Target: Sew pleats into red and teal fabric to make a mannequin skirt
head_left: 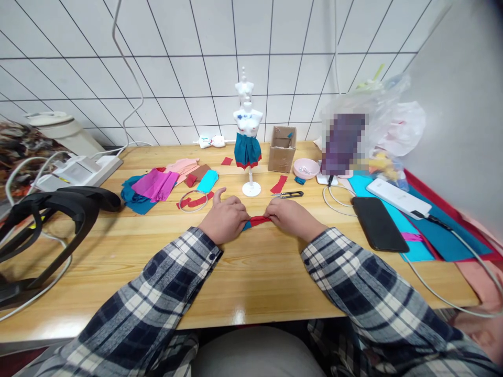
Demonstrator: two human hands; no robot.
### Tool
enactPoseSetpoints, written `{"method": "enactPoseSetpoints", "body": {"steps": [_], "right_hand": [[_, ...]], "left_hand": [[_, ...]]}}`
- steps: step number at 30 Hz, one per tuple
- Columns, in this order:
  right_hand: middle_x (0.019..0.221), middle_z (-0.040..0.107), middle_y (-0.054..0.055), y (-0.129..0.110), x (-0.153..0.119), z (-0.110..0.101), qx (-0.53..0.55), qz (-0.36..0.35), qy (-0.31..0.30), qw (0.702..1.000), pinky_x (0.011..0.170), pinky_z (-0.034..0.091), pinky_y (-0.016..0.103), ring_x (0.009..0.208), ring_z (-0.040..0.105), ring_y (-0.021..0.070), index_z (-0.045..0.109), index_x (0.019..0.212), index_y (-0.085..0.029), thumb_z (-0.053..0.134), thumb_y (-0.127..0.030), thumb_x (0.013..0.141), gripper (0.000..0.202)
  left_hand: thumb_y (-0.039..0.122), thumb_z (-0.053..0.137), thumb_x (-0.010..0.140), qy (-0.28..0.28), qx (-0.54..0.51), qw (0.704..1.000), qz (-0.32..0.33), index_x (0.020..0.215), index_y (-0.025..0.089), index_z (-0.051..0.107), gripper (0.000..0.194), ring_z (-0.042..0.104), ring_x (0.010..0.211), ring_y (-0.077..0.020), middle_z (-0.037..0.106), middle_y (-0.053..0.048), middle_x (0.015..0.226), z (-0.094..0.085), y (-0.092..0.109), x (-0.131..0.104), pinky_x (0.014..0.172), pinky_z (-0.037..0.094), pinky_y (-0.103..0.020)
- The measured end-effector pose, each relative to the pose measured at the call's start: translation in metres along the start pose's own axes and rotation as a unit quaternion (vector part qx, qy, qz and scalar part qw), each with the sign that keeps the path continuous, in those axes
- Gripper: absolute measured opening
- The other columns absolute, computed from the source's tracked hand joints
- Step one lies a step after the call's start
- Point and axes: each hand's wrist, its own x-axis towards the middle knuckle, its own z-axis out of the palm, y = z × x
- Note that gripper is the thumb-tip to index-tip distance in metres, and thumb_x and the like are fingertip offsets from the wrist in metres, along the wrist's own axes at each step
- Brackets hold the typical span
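Pinching red-and-blue cloth point(260, 221), left hand point(225, 217) and right hand point(293, 217) — pink bowl point(307, 176) holding small bits point(305, 170), box point(280, 159) standing beside, table point(239, 283) stretching to its front edge

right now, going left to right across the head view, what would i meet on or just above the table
Black headset → magenta cloth → left hand → red-and-blue cloth → right hand → black phone

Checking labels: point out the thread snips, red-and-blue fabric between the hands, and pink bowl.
Thread snips point(291, 195), head view: black handle.
Red-and-blue fabric point(260, 220), head view: exposed red middle.
Pink bowl point(307, 176), head view: front outer wall.
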Motion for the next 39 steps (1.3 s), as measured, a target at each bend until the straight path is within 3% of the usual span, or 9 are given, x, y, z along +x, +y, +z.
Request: {"method": "enactPoseSetpoints", "body": {"steps": [6,12,17,21,27,34,39], "right_hand": [[0.092,0.066,0.008,-0.006,-0.004,-0.008,-0.055,-0.004,-0.046,0.997,0.065,0.037,0.029,0.085,0.060,0.0186,0.071,0.089,-0.020,0.053,-0.009,0.088,0.021],[0.100,0.069,0.006,-0.004,-0.007,-0.012,-0.033,0.028,-0.043,0.998,0.064,0.040,0.028,0.089,0.063,0.0193,0.076,0.094,-0.026,0.056,-0.010,0.085,0.028],[0.099,0.071,0.005,0.005,-0.007,0.000,0.090,0.068,0.053,0.992,0.078,0.046,0.027,0.092,0.064,0.0177,0.073,0.102,-0.022,0.050,-0.009,0.085,0.031],[0.102,0.070,0.005,0.010,-0.006,0.003,0.165,0.096,0.116,0.975,0.075,0.047,0.026,0.084,0.063,0.0151,0.063,0.121,-0.018,0.051,-0.006,0.080,0.045],[0.101,0.069,0.006,0.013,-0.005,0.001,0.163,0.026,0.067,0.984,0.077,0.047,0.029,0.084,0.061,0.0162,0.070,0.110,-0.019,0.060,-0.016,0.081,0.031],[0.101,0.070,0.008,0.009,-0.006,-0.003,0.127,0.037,0.044,0.990,0.081,0.046,0.032,0.094,0.062,0.0204,0.071,0.111,-0.019,0.067,-0.043,0.084,0.036],[0.098,0.070,0.006,0.005,-0.005,-0.001,0.090,0.048,0.047,0.994,0.071,0.044,0.028,0.085,0.062,0.0175,0.073,0.107,-0.021,0.067,-0.032,0.084,0.026]], "left_hand": [[0.008,0.054,0.077,-0.004,0.023,0.999,0.021,0.076,0.026,0.071,0.025,0.056,0.093,-0.0239,0.070,-0.002,0.077,-0.005,0.006,0.002,0.111,0.007,-0.061],[0.009,0.055,0.078,-0.017,0.003,1.000,0.020,0.076,0.026,0.071,0.023,0.056,0.092,-0.0241,0.070,-0.003,0.077,-0.004,0.003,0.002,0.111,0.010,-0.060],[0.021,0.053,0.085,-0.023,-0.014,1.000,-0.006,0.086,0.029,0.074,0.022,0.057,0.096,-0.0241,0.072,-0.003,0.086,0.001,-0.003,0.000,0.108,0.014,-0.060],[0.025,0.053,0.087,-0.031,-0.056,0.997,-0.031,0.092,0.029,0.073,0.020,0.058,0.100,-0.0238,0.072,-0.001,0.096,0.004,-0.009,-0.001,0.106,0.016,-0.059],[0.031,0.050,0.092,-0.034,-0.088,0.994,-0.046,0.093,0.028,0.072,0.022,0.060,0.100,-0.0233,0.072,-0.002,0.096,0.006,-0.012,-0.001,0.106,0.016,-0.058],[0.031,0.048,0.095,-0.025,-0.072,0.996,-0.054,0.095,0.026,0.071,0.023,0.061,0.098,-0.0227,0.072,-0.002,0.095,0.010,-0.012,0.001,0.107,0.015,-0.058],[0.030,0.047,0.095,-0.019,-0.076,0.995,-0.062,0.095,0.026,0.071,0.024,0.061,0.100,-0.0226,0.073,-0.002,0.096,0.013,-0.012,0.000,0.107,0.016,-0.057]]}}
